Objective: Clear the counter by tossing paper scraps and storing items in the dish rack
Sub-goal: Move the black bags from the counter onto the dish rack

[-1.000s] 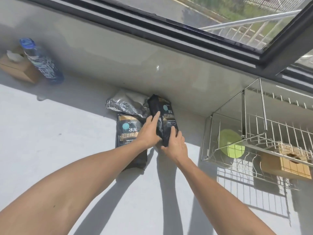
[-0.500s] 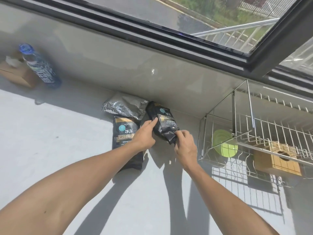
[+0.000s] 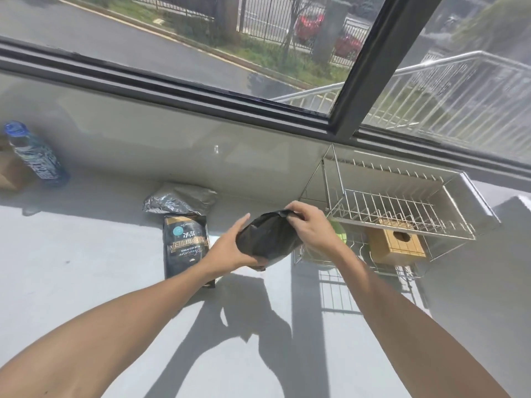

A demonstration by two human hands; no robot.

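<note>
A black coffee bag (image 3: 268,239) is held above the counter between both hands, its plain back facing me. My left hand (image 3: 230,248) grips its lower end and my right hand (image 3: 310,225) pinches its top edge. A second black coffee bag (image 3: 185,245) lies flat on the grey counter (image 3: 86,268) to the left. Behind it, against the wall, sits a crumpled silver foil bag (image 3: 179,199). The wire dish rack (image 3: 402,214) stands to the right, close to my right hand.
In the rack's lower tier are a green plate (image 3: 340,234), partly hidden by my right hand, and a wooden box (image 3: 395,245). A blue-capped water bottle (image 3: 34,156) leans by a brown tissue box (image 3: 10,170) at far left. A window runs along the back.
The black bag leaned against the wall with both hands on it; now it is lifted off the counter and has moved right toward the rack, turned back side up.
</note>
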